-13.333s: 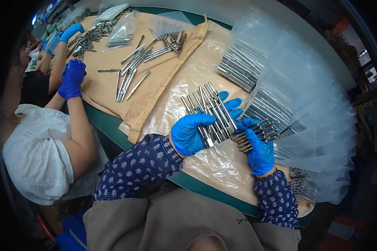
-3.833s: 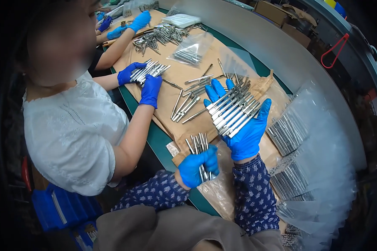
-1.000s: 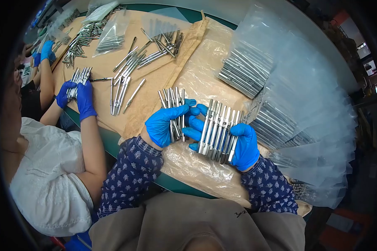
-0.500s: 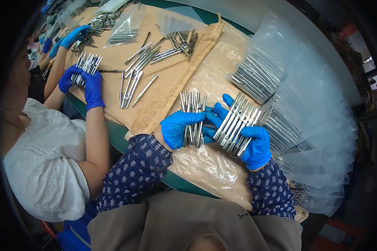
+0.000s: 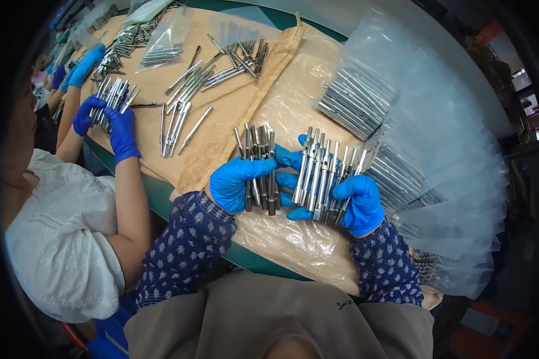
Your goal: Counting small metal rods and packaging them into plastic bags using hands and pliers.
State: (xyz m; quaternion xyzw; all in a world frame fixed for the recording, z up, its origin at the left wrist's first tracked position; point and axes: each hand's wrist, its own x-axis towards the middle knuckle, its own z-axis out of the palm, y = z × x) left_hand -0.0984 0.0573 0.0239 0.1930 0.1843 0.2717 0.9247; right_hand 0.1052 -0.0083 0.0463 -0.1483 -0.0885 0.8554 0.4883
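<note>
Both my hands wear light blue gloves and are raised over the plastic-covered table. My left hand [image 5: 233,184] is closed around a bundle of slim metal rods [image 5: 259,170], its thumb laid across them. In my right hand [image 5: 360,204] a row of shiny stepped metal rods [image 5: 320,173] lies side by side across the fingers, the thumb pressing its right end. Fingertips show behind and between the two bundles, which stand nearly upright with a small gap between them. How the lower fingers grip is hidden by the rods.
Clear plastic bags packed with rods [image 5: 359,102] lie at the right, with more bagged rods [image 5: 398,179] nearer me. Loose rods [image 5: 185,128] are scattered on brown paper [image 5: 221,122]. At left, a co-worker's blue-gloved hand [image 5: 123,131] holds another bundle.
The rods in my right hand have swung from a slant to nearly upright. My left hand's bundle has turned slightly and shows darker sides. The whole view has shifted a little.
</note>
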